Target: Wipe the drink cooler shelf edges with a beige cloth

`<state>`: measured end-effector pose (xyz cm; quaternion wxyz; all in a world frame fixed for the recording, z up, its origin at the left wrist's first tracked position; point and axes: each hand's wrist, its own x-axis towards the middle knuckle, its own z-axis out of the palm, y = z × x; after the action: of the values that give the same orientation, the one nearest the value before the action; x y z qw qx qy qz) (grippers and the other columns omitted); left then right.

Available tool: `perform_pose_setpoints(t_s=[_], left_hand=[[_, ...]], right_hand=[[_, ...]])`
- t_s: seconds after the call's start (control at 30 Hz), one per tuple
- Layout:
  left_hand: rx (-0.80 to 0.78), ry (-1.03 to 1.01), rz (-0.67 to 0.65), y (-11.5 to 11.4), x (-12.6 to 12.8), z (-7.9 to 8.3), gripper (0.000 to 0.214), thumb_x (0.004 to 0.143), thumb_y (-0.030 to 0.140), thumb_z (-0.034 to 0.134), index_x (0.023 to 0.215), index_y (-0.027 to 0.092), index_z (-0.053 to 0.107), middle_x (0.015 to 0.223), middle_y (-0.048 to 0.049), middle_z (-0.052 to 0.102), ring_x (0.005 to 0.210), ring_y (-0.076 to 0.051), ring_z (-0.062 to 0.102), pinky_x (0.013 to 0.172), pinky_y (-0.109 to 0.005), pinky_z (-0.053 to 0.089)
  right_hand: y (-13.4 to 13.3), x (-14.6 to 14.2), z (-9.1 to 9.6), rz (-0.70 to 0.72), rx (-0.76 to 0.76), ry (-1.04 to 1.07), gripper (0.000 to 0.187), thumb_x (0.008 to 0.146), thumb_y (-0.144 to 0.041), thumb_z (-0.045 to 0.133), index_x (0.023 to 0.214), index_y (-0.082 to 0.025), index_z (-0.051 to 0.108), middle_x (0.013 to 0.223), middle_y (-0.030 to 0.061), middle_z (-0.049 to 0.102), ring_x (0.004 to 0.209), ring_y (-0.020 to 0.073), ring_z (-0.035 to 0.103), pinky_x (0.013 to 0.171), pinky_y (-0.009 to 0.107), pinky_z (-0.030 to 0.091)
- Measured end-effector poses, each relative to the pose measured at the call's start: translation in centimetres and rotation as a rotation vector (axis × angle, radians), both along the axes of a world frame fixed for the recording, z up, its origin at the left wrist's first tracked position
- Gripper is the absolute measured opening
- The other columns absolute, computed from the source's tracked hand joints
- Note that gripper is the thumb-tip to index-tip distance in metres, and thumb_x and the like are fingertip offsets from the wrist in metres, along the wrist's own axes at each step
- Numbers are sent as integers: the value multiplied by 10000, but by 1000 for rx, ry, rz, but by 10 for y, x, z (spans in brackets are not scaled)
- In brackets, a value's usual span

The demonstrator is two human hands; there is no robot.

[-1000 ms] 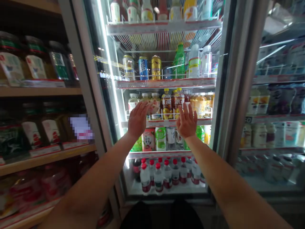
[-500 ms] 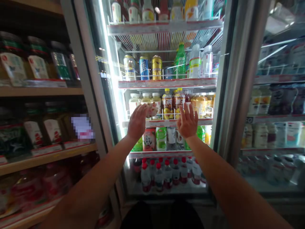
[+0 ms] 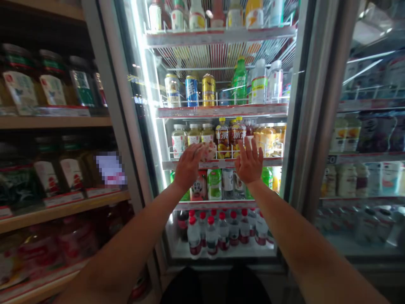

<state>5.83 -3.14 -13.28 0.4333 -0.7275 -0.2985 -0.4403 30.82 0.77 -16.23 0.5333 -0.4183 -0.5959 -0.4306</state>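
Observation:
In the head view my left hand (image 3: 187,168) is closed on a crumpled pale cloth (image 3: 208,151) with pinkish spots. It is in front of the lit drinks fridge, before the third shelf. My right hand (image 3: 249,162) is raised with fingers spread, seemingly against the glass door (image 3: 226,88), and holds nothing. Behind the hands stand iced tea bottles (image 3: 222,137) with yellow caps and pale-labelled bottles (image 3: 179,139). Whether the cloth touches the glass is hard to tell.
Wooden shelves (image 3: 57,122) with bottled drinks stand on the left. A thick metal door frame (image 3: 322,105) separates a second fridge on the right. Red-capped water bottles (image 3: 211,236) fill the bottom shelf. Cans (image 3: 191,90) and a green bottle (image 3: 240,82) stand higher up.
My left hand has moved slightly to the right with the cloth, nearer the right hand. The right hand has stayed where it was.

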Motion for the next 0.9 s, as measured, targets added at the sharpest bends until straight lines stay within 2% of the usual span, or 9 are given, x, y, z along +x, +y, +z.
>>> perform_pose_setpoints(t_s=[0.1, 0.2, 0.3, 0.5, 0.7, 0.8, 0.9], left_hand=[[-29, 70, -2, -2, -2, -10, 571, 964, 3, 439, 1482, 241, 452, 1421, -93, 532, 1394, -257, 434, 1168, -443, 412], [-25, 55, 3, 0, -5, -7, 574, 968, 6, 427, 1489, 246, 446, 1437, -97, 518, 1407, -259, 418, 1175, -459, 399], [-13, 9, 12, 2, -6, -3, 582, 968, -7, 396, 1510, 202, 410, 1448, -126, 493, 1419, -271, 393, 1181, -480, 383], [-35, 87, 9, -3, -5, -17, 545, 971, 15, 448, 1480, 207, 452, 1415, -120, 531, 1391, -272, 434, 1165, -452, 409], [-33, 40, 27, -1, -8, -11, 566, 984, 33, 429, 1516, 225, 407, 1448, -120, 499, 1409, -272, 408, 1176, -470, 387], [-42, 33, 30, -3, -6, -18, 570, 983, 34, 420, 1525, 208, 392, 1442, -136, 501, 1404, -281, 413, 1168, -484, 393], [-62, 98, 13, -7, -8, -26, 559, 972, 37, 451, 1497, 227, 435, 1408, -109, 544, 1375, -270, 453, 1157, -455, 416]], right_hand=[[0, 0, 0, 12, -32, 4, 585, 969, -269, 402, 1548, -196, 352, 1612, 63, 351, 1538, 241, 203, 1226, 480, 190], [0, 0, 0, 14, -41, 6, 579, 977, -279, 394, 1548, -200, 352, 1612, 63, 350, 1539, 242, 199, 1227, 487, 189], [-1, 1, 0, 4, -36, 2, 570, 977, -276, 397, 1540, -191, 369, 1609, 65, 356, 1535, 241, 214, 1228, 480, 187], [-1, 0, 1, 7, -27, -2, 576, 967, -271, 412, 1536, -186, 376, 1609, 67, 356, 1535, 241, 213, 1230, 480, 186], [-1, 0, 0, 9, -37, 4, 573, 969, -276, 401, 1535, -191, 381, 1602, 66, 370, 1535, 240, 214, 1229, 481, 196], [-1, 0, 0, 21, -35, 2, 579, 967, -270, 405, 1538, -183, 373, 1605, 78, 363, 1537, 248, 208, 1226, 488, 197], [0, 0, 0, 20, -25, 1, 583, 967, -263, 404, 1542, -182, 364, 1606, 78, 360, 1537, 246, 206, 1226, 485, 192]])
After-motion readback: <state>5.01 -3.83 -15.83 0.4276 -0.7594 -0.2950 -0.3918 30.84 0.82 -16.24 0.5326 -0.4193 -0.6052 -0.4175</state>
